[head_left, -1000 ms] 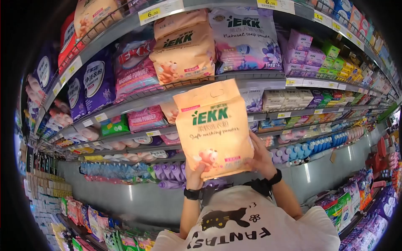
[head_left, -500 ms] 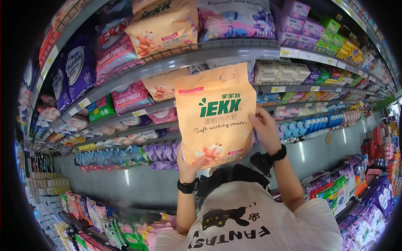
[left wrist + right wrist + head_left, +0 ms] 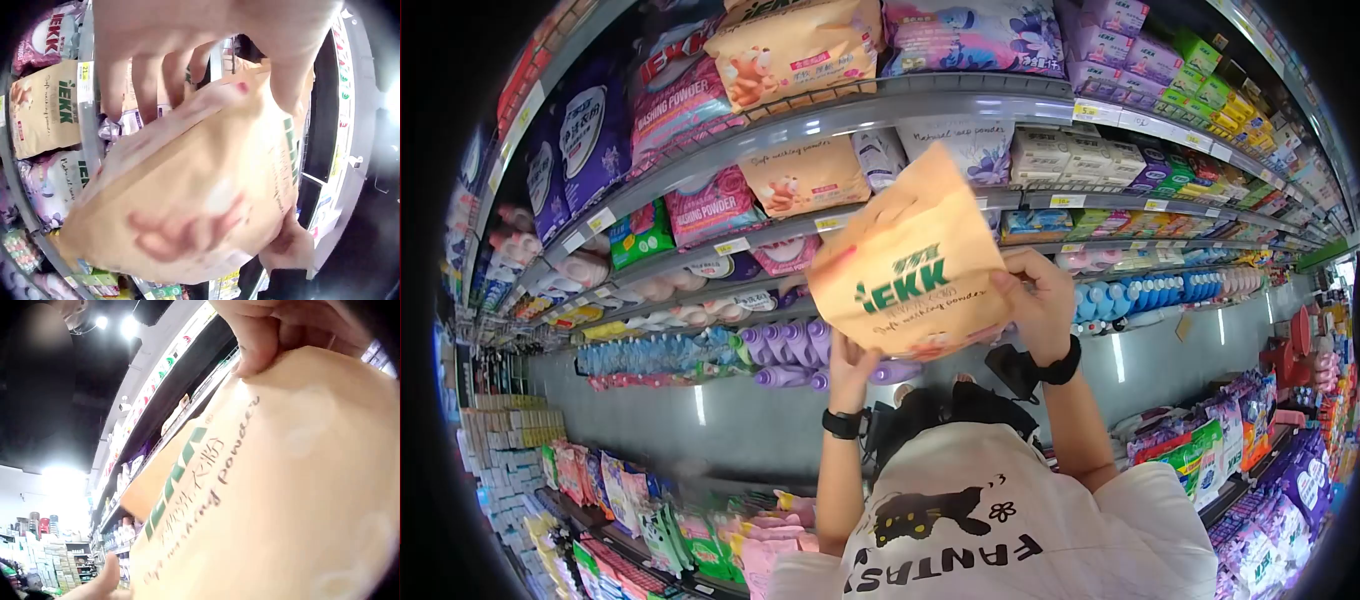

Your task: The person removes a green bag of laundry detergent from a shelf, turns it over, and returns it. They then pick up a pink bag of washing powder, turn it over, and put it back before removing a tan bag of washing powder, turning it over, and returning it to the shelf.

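Observation:
An orange IEKK washing powder bag (image 3: pixel 920 265) is tilted in front of the shelves, its top leaning away. The right hand (image 3: pixel 1040 305) pinches its right edge, thumb on the printed front. At the bag's lower left is the left hand (image 3: pixel 852 370), thumb upward. In the left wrist view the left hand (image 3: pixel 212 44) has its thumb against the bag (image 3: pixel 187 212), with its fingers spread on the far side. The right wrist view shows the right hand (image 3: pixel 269 331) gripping the edge of the bag (image 3: pixel 281 475).
Shelves ahead hold orange bags (image 3: pixel 800 60), pink washing powder bags (image 3: pixel 715 205), small boxes (image 3: pixel 1040 155) and purple bottles (image 3: pixel 785 345). Price tags line the shelf edges. Behind the person, a low display holds packets (image 3: pixel 700 530). Grey floor (image 3: pixel 650 435) shows between.
The bag has tipped from facing the head camera to a slanted, foreshortened position, its top corner pointing up. The left hand has shifted slightly up and right. The shelves first rose in view, then dropped slightly.

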A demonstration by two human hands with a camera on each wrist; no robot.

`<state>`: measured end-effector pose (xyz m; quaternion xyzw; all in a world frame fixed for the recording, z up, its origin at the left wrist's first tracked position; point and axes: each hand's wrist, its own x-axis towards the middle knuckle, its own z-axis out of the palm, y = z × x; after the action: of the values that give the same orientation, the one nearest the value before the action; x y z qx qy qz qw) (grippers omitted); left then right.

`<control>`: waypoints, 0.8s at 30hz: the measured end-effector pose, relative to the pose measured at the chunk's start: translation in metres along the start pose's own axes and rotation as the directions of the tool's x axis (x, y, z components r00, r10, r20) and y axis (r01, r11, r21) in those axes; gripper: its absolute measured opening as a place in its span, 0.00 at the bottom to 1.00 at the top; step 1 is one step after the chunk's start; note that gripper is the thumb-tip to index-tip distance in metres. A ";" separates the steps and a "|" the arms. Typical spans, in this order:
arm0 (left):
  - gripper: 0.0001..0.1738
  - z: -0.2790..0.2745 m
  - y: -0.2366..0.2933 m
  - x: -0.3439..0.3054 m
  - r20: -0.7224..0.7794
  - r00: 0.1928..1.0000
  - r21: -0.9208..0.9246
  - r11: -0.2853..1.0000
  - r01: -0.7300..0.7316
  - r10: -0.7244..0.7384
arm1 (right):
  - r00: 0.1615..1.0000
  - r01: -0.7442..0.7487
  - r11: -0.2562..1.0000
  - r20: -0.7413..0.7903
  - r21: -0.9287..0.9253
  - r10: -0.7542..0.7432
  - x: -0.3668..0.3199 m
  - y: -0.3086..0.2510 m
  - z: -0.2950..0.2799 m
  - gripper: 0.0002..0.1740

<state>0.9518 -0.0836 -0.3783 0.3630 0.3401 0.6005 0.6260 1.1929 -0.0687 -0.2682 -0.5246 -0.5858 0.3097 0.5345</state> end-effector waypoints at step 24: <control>0.06 0.065 0.100 -0.005 0.336 0.828 0.702 0.466 -0.538 0.448 | 0.911 -0.376 0.800 0.342 0.467 0.229 -0.049 0.106 0.018 0.13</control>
<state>0.9568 -0.0899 -0.2596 0.7080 0.4106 0.5291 0.2239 1.2001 -0.0842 -0.3852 -0.3997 -0.4537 0.6072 0.5154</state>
